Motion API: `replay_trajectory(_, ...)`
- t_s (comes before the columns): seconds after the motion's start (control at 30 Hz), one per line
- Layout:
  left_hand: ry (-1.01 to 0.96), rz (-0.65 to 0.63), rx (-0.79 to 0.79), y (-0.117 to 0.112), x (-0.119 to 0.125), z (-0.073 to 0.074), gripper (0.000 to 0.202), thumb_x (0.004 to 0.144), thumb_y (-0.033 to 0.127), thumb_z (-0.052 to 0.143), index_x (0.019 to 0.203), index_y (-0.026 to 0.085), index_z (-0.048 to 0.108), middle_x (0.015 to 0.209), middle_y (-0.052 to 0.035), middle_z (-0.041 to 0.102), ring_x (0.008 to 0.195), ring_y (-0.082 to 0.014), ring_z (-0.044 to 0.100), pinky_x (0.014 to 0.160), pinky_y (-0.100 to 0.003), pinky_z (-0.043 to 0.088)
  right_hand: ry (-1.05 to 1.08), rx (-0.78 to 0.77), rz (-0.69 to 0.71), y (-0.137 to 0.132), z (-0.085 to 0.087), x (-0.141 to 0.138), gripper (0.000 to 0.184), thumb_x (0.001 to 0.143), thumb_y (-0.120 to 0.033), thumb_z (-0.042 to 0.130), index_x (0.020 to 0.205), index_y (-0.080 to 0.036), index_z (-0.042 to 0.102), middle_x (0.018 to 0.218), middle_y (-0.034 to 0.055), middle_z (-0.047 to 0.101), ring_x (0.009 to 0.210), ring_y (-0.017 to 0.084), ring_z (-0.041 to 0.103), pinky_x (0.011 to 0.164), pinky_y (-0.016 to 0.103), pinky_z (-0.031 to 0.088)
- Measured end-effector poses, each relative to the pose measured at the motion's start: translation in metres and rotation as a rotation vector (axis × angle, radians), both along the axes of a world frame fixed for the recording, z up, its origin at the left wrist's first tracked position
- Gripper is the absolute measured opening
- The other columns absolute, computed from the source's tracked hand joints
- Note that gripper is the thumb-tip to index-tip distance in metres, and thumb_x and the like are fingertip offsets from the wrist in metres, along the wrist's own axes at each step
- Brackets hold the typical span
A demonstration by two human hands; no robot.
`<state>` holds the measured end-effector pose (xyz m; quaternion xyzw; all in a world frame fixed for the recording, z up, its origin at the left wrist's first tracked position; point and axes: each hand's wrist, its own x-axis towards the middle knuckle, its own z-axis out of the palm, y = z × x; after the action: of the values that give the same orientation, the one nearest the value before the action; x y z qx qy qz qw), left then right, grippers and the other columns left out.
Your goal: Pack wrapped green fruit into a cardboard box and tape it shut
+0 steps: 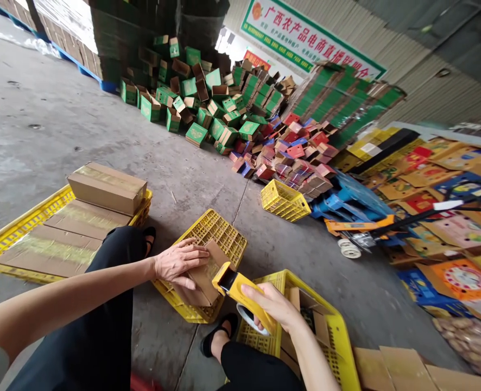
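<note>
My left hand [181, 262] lies with fingers stretched out on top of a brown cardboard box [202, 282]. That box rests on a yellow plastic crate [220, 233] turned bottom up between my legs. Wrapped around the handle of a yellow tape dispenser [240, 290], my right hand [275, 305] holds its head against the box's right end. The roll of tape [248, 320] hangs below the dispenser's body. Whether tape is stuck on the box at the dispenser's head is hard to make out.
Taped boxes [108, 187] fill a yellow crate [49, 203] at left. An open crate [342, 336] with cartons stands by my right leg. Ahead lie heaped green boxes [197, 133] and red boxes [295, 149], a small yellow crate [285, 200] and a pallet jack [360, 228].
</note>
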<state>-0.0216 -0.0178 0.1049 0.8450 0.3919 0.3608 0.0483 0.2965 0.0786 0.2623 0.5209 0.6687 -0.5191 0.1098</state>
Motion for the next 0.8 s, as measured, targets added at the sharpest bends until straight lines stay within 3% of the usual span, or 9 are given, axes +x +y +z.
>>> replay_trajectory(0.13,0.019,0.031,0.003,0.0,0.007,0.009,0.091,0.092,0.084,0.057,0.157,0.021,0.055,0.149,-0.0199,0.065,0.14,-0.038,0.06,0.135,-0.058,0.01,0.011,0.011,-0.009,-0.002,-0.005,0.002,0.059,0.086,-0.078,0.066,0.082,-0.019,0.061,0.054,0.0,0.065,0.045,0.015,0.063,0.042,0.021,0.046)
replay_trajectory(0.2,0.052,0.001,0.002,0.001,0.014,0.014,0.096,0.091,0.085,0.057,0.158,0.017,0.054,0.153,-0.0228,0.061,0.143,-0.0399,0.057,0.135,-0.056,0.014,0.015,0.004,-0.004,-0.001,-0.007,0.003,0.061,0.086,-0.079,0.066,0.082,-0.019,0.061,0.054,-0.0001,0.065,0.045,0.015,0.063,0.042,0.021,0.046)
replay_trajectory(0.3,0.112,-0.084,-0.007,0.003,0.028,0.019,0.104,0.093,0.082,0.057,0.165,0.008,0.039,0.164,-0.0264,0.048,0.155,-0.0403,0.044,0.134,-0.05,0.025,-0.004,-0.012,0.005,0.002,-0.008,0.003,0.063,0.084,-0.081,0.067,0.082,-0.019,0.061,0.054,0.0001,0.065,0.045,0.016,0.064,0.041,0.021,0.046)
replay_trajectory(0.4,0.147,-0.113,-0.025,0.004,0.039,0.017,0.109,0.096,0.074,0.059,0.171,0.004,0.021,0.17,-0.0285,0.037,0.16,-0.0403,0.035,0.132,-0.05,0.029,-0.018,-0.029,0.014,0.004,-0.008,0.003,0.065,0.082,-0.083,0.067,0.081,-0.019,0.06,0.052,0.0007,0.066,0.044,0.016,0.063,0.041,0.021,0.046)
replay_trajectory(0.6,0.165,-0.125,-0.04,0.004,0.033,0.01,0.105,0.097,0.066,0.066,0.173,0.01,0.02,0.173,-0.0257,0.032,0.161,-0.0398,0.032,0.133,-0.051,0.028,0.011,-0.042,0.031,0.001,-0.008,0.004,0.065,0.083,-0.083,0.066,0.085,-0.018,0.061,0.05,0.0002,0.066,0.041,0.016,0.062,0.04,0.021,0.045)
replay_trajectory(0.8,0.166,-0.12,-0.031,0.006,0.026,0.006,0.096,0.101,0.06,0.065,0.173,0.012,0.022,0.171,-0.0243,0.036,0.161,-0.0365,0.033,0.133,-0.048,0.029,0.007,-0.067,0.041,0.0,-0.005,0.005,0.069,0.082,-0.087,0.065,0.088,-0.018,0.063,0.054,0.0018,0.07,0.041,0.016,0.062,0.04,0.022,0.045)
